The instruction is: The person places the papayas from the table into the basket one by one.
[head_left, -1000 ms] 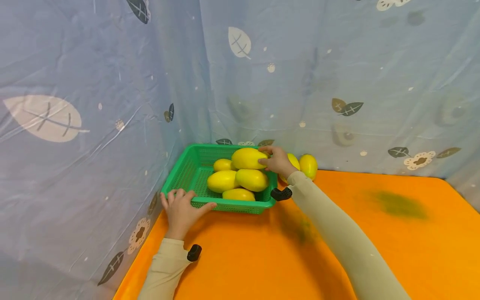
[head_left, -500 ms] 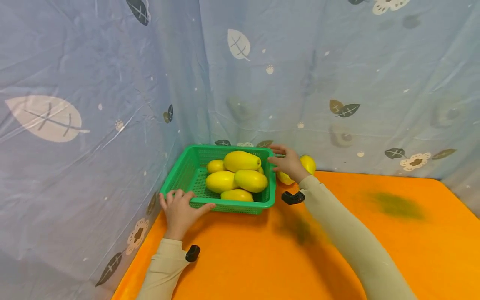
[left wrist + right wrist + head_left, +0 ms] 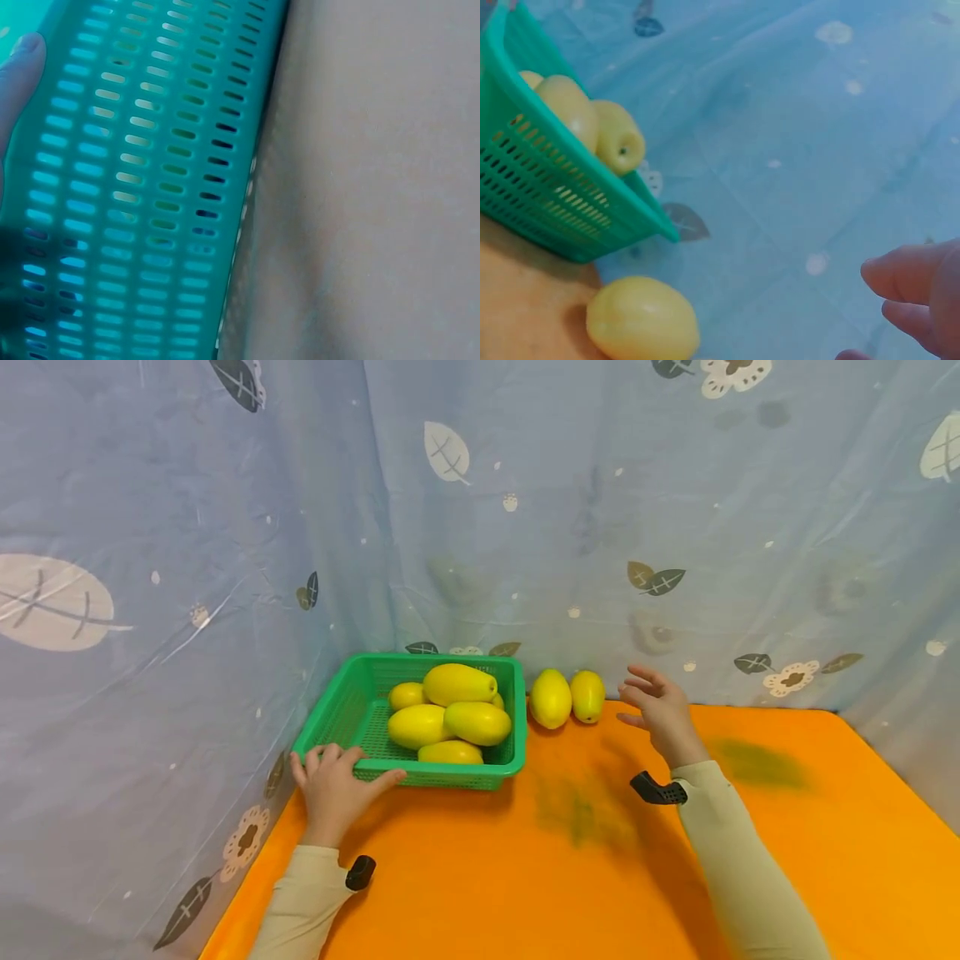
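Note:
A green perforated plastic basket [image 3: 435,770] holds several oblong yellow fruits, papaya-like in shape, with one fruit [image 3: 459,685] lying on top. My left hand [image 3: 333,793] grips the basket's near left corner, fingers bent over the rim. In the left wrist view, a digit [image 3: 19,75] lies over the basket's edge. My right hand [image 3: 663,714] hovers over the table with its fingers spread and holds nothing. Between it and the basket lie two more fruits: a larger one [image 3: 551,700] close to the basket, and a smaller one [image 3: 587,697] beside it.
An orange-covered table [image 3: 480,877] lies under everything. Blue-grey curtains [image 3: 555,527] with leaf and flower prints rise behind and to the left, close to the basket. Greenish smudges [image 3: 757,764] mark the cover on the right.
My right hand has let go of the top fruit in the basket and moved right, past the two loose fruits. The top fruit has settled slightly leftward. My left hand keeps its place on the basket.

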The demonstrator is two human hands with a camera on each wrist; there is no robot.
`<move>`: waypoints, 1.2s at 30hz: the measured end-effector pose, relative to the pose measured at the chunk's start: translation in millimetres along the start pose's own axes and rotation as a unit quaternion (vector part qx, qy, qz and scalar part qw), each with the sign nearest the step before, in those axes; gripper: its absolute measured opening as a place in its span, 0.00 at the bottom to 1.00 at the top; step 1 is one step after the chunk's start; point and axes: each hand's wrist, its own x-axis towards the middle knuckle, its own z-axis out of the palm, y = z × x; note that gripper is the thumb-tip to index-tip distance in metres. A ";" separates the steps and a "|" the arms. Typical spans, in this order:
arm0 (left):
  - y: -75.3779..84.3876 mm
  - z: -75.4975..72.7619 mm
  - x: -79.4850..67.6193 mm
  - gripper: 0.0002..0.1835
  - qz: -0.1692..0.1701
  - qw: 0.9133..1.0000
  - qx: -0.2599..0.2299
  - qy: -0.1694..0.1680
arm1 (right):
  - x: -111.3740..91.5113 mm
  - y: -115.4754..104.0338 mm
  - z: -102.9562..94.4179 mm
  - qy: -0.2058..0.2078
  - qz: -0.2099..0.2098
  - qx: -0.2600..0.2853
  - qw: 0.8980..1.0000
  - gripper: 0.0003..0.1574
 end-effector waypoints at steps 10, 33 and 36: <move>-6.7 2.5 -6.4 0.41 -0.010 1.000 0.015 -0.018 | -18.9 36.4 -9.9 0.004 0.035 0.007 0.999 0.41; -5.6 -3.4 0.9 0.40 0.000 1.000 0.016 -0.004 | -9.2 47.4 -6.5 -0.016 0.042 -0.007 0.999 0.43; -2.9 -0.2 1.9 0.40 0.004 1.000 0.010 -0.007 | -5.1 48.9 -7.1 -0.029 0.049 -0.009 0.998 0.44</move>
